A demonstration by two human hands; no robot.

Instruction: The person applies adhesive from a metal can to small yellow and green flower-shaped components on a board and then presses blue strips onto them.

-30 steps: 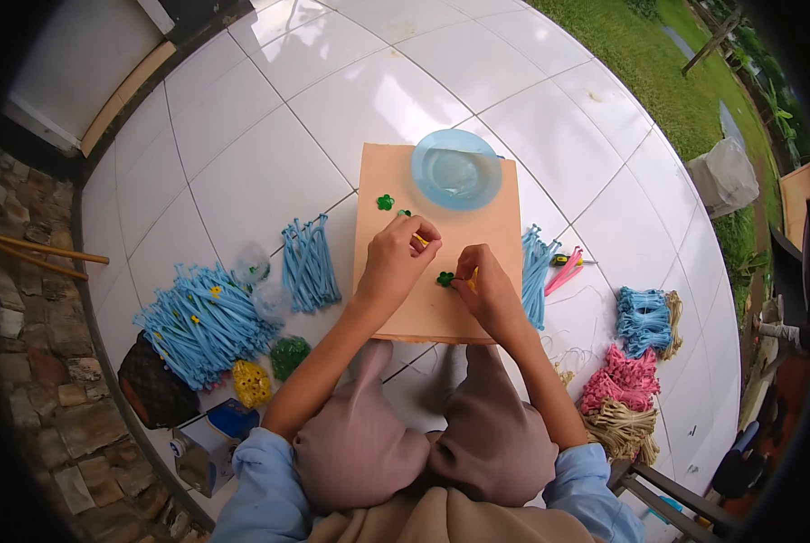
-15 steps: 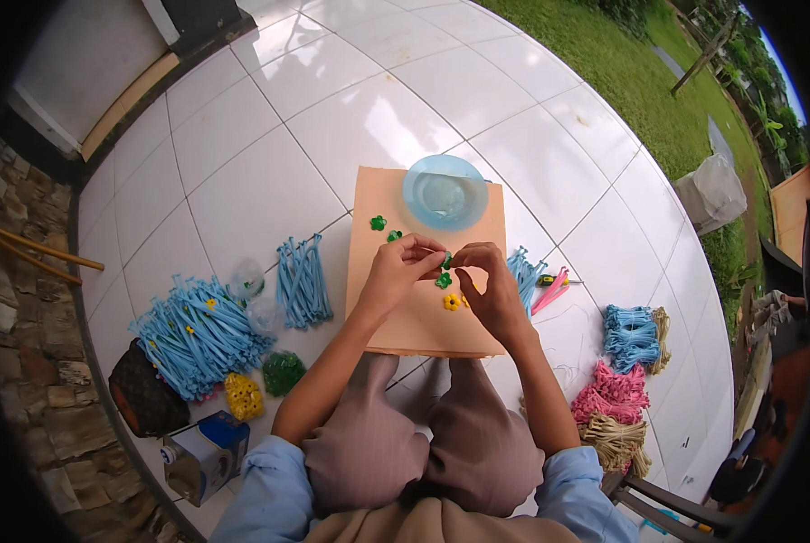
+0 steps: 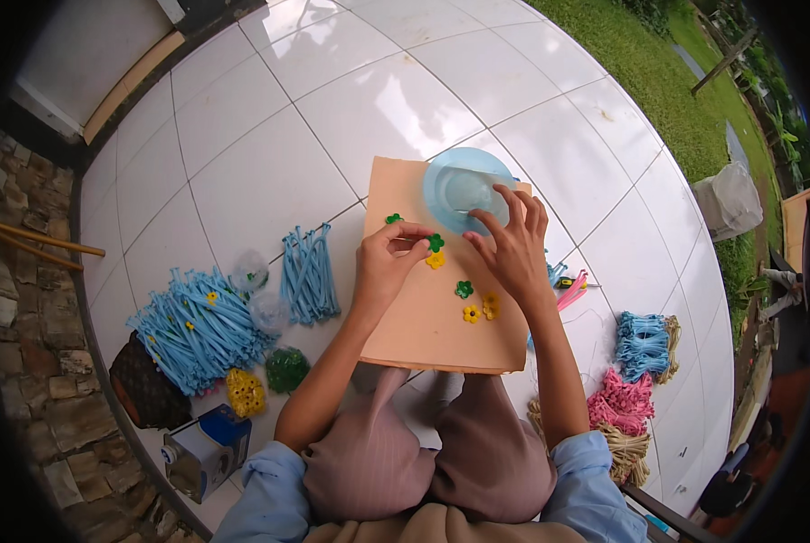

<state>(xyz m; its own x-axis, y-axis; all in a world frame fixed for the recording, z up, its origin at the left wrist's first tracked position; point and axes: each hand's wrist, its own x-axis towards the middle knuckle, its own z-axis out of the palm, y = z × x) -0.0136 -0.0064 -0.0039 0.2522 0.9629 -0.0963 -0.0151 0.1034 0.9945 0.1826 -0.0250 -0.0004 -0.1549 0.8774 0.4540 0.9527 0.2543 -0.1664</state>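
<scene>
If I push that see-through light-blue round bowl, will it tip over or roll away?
The see-through light-blue round bowl would probably slide rather than tip, since it looks wide and low. It likely won't roll, because it sits mouth-up on the flat tan board. Its see-through wall hints at plastic, so it may feel light.

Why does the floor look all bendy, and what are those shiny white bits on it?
In the head view, the tiled floor bends because a fisheye lens curves straight lines; also in the head view, shiny patches beyond the cardboard are bright light reflecting off it.
</scene>
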